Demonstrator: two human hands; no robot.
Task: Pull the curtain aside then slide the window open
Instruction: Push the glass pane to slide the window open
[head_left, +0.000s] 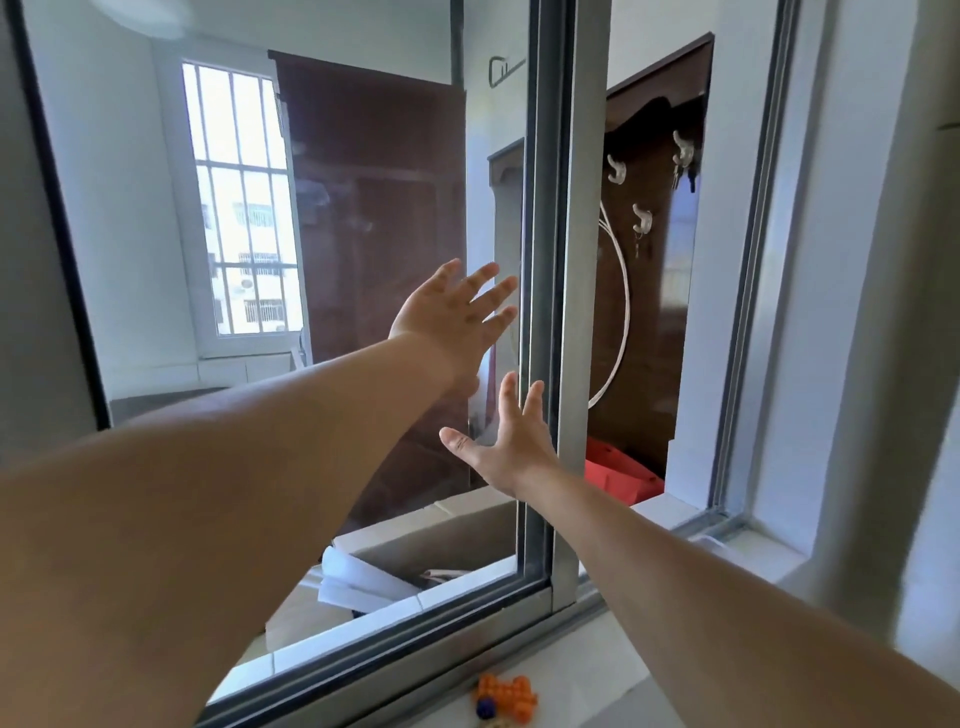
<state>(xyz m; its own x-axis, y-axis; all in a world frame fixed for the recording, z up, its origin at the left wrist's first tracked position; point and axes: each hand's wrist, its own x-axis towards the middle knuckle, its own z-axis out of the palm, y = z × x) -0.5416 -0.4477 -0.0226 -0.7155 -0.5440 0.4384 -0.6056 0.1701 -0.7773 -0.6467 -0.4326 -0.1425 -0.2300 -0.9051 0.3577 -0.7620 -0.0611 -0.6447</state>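
- Sliding window pane (311, 260): large glass panel filling the view from 9 o'clock to centre, its grey aluminium stile (566, 312) running top to bottom just right of centre. A gap shows at 3 o'clock of the stile, between it and the outer frame (748, 312), so the window stands partly open.
- Curtain: not clearly visible. A pale vertical strip at the far 3 o'clock edge may be it, but I cannot tell. Judged from the bare glass, the curtain step looks done.
- Window sill (597, 660): pale ledge at 5 o'clock, with a small orange toy (506, 693) lying near the bottom track.
- Left hand (457, 317): flat on the glass at centre, fingers spread and released, grasping nothing, tips aimed toward 2 o'clock.
- Right hand (511, 441): below it toward 5 o'clock, palm open against the glass just beside the stile, fingers splayed, holding nothing.
- Step in hand, as I judge it: sliding the pane toward 9 o'clock by palm friction.
- To do it well: press both palms evenly and push along the track, not into the glass. Better, hook the right fingers round the stile edge for a firmer pull. Keep the fingers out of the frame overlap at 9 o'clock.
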